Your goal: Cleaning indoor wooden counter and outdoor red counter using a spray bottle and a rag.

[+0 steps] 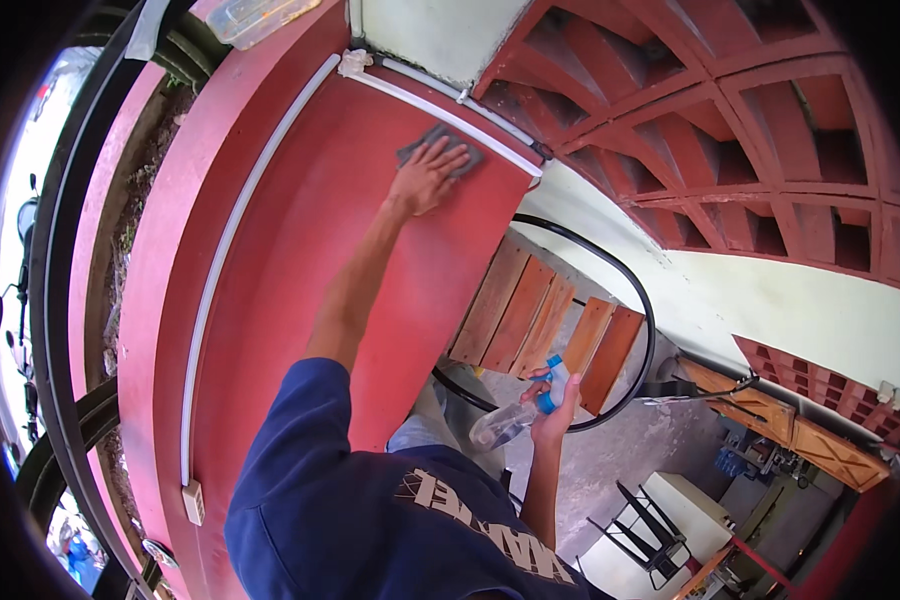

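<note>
Up high, the left hand lies flat with fingers spread on a grey cloth, pressing it to the red wall just under a white pipe that runs along the top edge. Lower and well apart from it, the right hand is clenched around the neck of a clear spray bottle with a blue nozzle. Beyond that hand lie wooden slats, a black hose and a grey concrete floor, with red lattice blocks above.
</note>
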Demonstrator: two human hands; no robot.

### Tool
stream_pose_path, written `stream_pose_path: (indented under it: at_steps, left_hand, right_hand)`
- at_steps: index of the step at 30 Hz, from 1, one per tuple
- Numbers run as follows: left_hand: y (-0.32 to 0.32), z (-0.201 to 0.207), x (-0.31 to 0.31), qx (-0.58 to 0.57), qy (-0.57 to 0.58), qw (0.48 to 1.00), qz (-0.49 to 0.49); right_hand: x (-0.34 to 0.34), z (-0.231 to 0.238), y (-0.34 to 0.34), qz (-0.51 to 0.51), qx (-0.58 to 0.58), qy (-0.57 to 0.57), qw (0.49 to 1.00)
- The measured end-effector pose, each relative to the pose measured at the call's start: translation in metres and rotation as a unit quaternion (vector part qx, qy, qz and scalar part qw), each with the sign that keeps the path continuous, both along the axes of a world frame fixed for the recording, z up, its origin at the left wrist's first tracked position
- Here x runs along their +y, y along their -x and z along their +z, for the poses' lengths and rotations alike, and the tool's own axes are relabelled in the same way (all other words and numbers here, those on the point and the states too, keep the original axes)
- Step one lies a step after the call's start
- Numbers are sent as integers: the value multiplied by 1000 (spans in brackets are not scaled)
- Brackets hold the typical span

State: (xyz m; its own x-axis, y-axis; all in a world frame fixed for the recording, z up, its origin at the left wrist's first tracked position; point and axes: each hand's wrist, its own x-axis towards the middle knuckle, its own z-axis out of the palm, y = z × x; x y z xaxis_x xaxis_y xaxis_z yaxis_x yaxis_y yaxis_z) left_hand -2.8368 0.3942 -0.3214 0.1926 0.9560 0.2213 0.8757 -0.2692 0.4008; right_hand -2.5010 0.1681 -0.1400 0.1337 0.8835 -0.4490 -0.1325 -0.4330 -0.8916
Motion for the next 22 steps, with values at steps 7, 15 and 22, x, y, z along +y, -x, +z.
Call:
stream_pose_path:
  at_steps: [7, 15, 22]
  left_hand:
    - [114, 6, -108, 73, -32, 942, 326]
    - [-11, 12, -348, 24, 57, 886, 460]
    - [-143, 25, -371, -65, 187, 923, 330]
  right_hand:
    - [-26, -13, -25, 15, 5, 26, 1000]
    - [-29, -35, -54, 21, 33, 25, 999]
    - [-29, 1, -63, 132, -1, -82, 988]
